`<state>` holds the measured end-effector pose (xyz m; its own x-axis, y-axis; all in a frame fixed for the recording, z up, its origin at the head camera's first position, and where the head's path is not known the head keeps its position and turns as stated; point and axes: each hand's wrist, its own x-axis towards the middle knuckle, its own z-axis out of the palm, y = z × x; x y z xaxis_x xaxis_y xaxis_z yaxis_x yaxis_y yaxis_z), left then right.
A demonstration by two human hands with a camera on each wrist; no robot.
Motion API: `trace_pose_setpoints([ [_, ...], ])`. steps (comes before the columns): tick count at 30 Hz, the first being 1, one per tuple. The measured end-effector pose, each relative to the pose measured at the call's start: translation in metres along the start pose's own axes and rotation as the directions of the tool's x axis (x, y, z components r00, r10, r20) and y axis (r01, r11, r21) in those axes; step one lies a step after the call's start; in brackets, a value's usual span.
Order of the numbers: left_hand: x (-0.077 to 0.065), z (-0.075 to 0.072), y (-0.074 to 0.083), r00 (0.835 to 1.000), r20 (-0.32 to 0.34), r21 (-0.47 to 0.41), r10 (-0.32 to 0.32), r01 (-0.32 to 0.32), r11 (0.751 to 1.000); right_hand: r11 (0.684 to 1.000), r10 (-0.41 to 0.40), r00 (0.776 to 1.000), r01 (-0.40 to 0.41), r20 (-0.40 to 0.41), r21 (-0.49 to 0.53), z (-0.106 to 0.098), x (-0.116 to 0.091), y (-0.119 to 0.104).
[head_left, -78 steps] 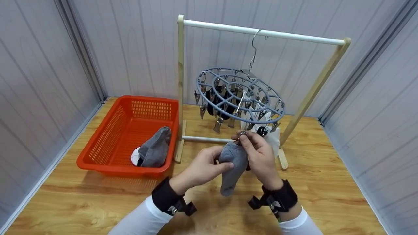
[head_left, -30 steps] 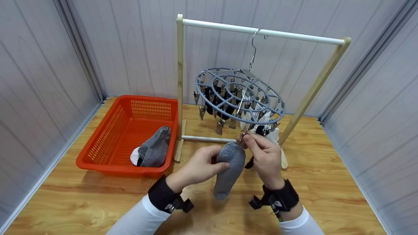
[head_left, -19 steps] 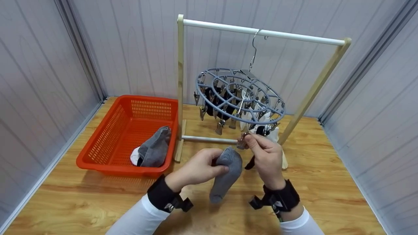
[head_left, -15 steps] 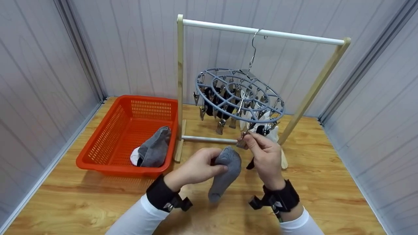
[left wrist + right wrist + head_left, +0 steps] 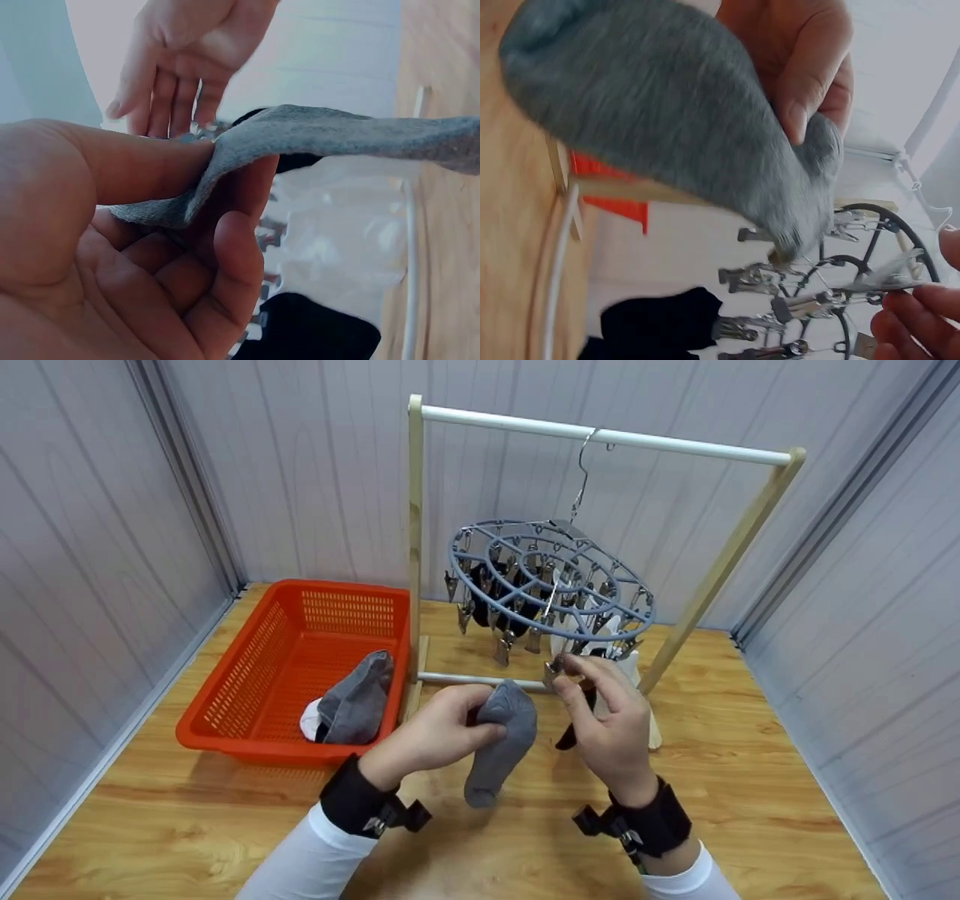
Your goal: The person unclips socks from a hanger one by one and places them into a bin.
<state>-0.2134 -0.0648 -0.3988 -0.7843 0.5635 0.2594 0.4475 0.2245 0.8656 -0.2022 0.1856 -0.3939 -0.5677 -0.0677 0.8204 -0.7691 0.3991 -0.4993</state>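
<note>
The grey sock (image 5: pixel 514 739), a plain, soft knit with a finely mottled surface, is pinched near its upper end between the thumb and fingers of the left hand (image 5: pixel 435 727), its lower end hanging above the wood-grain surface between the orange basket (image 5: pixel 281 752) and the right hand (image 5: pixel 611 720). The right hand, thumb and fingers parted, is positioned at a metal clip (image 5: pixel 553 672) below the front rim of the round hanger (image 5: pixel 581 637), just beside and apart from the sock; contact with the clip cannot be confirmed, and a small pale mark (image 5: pixel 632 837) on the right wrist mount is too small to read
</note>
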Motion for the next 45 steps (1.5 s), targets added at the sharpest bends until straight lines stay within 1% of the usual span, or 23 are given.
trace_pose_setpoints([
  [2, -0.001, -0.005, 0.001, 1.000, -0.009, 0.004, -0.003, 0.003, 1.000, 0.998, -0.056, 0.998, 0.055, -0.021, -0.023, -0.002, 0.002, -0.001],
  [5, -0.003, -0.015, 0.003, 0.999, -0.025, 0.008, -0.032, 0.032, 0.999, 0.991, -0.130, 0.989, 0.128, -0.066, -0.042, -0.006, 0.005, -0.002],
  [7, -0.006, -0.021, 0.005, 0.998, -0.039, 0.005, -0.046, 0.046, 0.999, 0.983, -0.179, 0.977, 0.172, -0.114, -0.063, -0.009, 0.008, -0.002],
  [9, -0.008, -0.028, 0.007, 0.997, -0.059, -0.009, -0.054, 0.054, 0.999, 0.972, -0.225, 0.959, 0.210, -0.170, -0.101, -0.012, 0.012, -0.001],
  [11, -0.011, -0.035, 0.008, 0.996, -0.082, -0.019, -0.047, 0.045, 0.999, 0.959, -0.269, 0.938, 0.238, -0.221, -0.154, -0.015, 0.017, 0.000],
  [14, -0.015, -0.046, 0.011, 0.992, -0.124, -0.039, -0.036, 0.031, 0.999, 0.935, -0.319, 0.910, 0.256, -0.267, -0.245, -0.019, 0.023, 0.002],
  [16, -0.018, -0.053, 0.011, 0.986, -0.162, -0.030, -0.030, 0.026, 0.999, 0.923, -0.333, 0.900, 0.249, -0.282, -0.295, -0.021, 0.027, 0.004],
  [17, -0.019, -0.057, 0.011, 0.983, -0.183, -0.034, -0.030, 0.024, 0.999, 0.917, -0.335, 0.899, 0.243, -0.282, -0.315, -0.022, 0.028, 0.005],
  [20, -0.023, -0.066, 0.012, 0.968, -0.250, -0.029, -0.035, 0.028, 0.999, 0.909, -0.319, 0.909, 0.214, -0.268, -0.357, -0.024, 0.028, 0.010],
  [22, -0.026, -0.073, 0.013, 0.957, -0.288, -0.042, -0.046, 0.035, 0.999, 0.904, -0.309, 0.916, 0.198, -0.257, -0.379, -0.025, 0.028, 0.016],
  [25, -0.032, -0.082, 0.014, 0.937, -0.346, -0.045, -0.046, 0.033, 0.998, 0.898, -0.291, 0.927, 0.181, -0.236, -0.400, -0.026, 0.025, 0.023],
  [27, -0.035, -0.088, 0.014, 0.920, -0.389, -0.030, -0.045, 0.036, 0.999, 0.897, -0.279, 0.933, 0.170, -0.227, -0.407, -0.027, 0.024, 0.026],
  [30, -0.039, -0.096, 0.014, 0.890, -0.455, 0.021, -0.029, 0.043, 0.999, 0.899, -0.260, 0.943, 0.158, -0.207, -0.409, -0.028, 0.024, 0.027],
  [32, -0.041, -0.100, 0.014, 0.870, -0.492, 0.047, -0.032, 0.064, 0.997, 0.896, -0.253, 0.947, 0.153, -0.196, -0.416, -0.029, 0.023, 0.027],
  [34, -0.043, -0.104, 0.014, 0.854, -0.518, 0.060, -0.040, 0.083, 0.995, 0.892, -0.250, 0.950, 0.152, -0.185, -0.425, -0.030, 0.023, 0.027],
  [36, -0.045, -0.108, 0.013, 0.842, -0.535, 0.062, -0.065, 0.116, 0.991, 0.888, -0.247, 0.953, 0.150, -0.176, -0.435, -0.030, 0.022, 0.027],
  [38, -0.047, -0.113, 0.013, 0.838, -0.535, 0.058, -0.102, 0.157, 0.986, 0.884, -0.242, 0.956, 0.147, -0.167, -0.444, -0.030, 0.022, 0.027],
  [40, -0.050, -0.118, 0.012, 0.839, -0.523, 0.062, -0.146, 0.209, 0.976, 0.883, -0.238, 0.958, 0.144, -0.161, -0.448, -0.030, 0.021, 0.026],
  [45, -0.055, -0.128, 0.006, 0.857, -0.453, 0.094, -0.246, 0.320, 0.943, 0.884, -0.232, 0.960, 0.141, -0.158, -0.446, -0.030, 0.021, 0.025],
])
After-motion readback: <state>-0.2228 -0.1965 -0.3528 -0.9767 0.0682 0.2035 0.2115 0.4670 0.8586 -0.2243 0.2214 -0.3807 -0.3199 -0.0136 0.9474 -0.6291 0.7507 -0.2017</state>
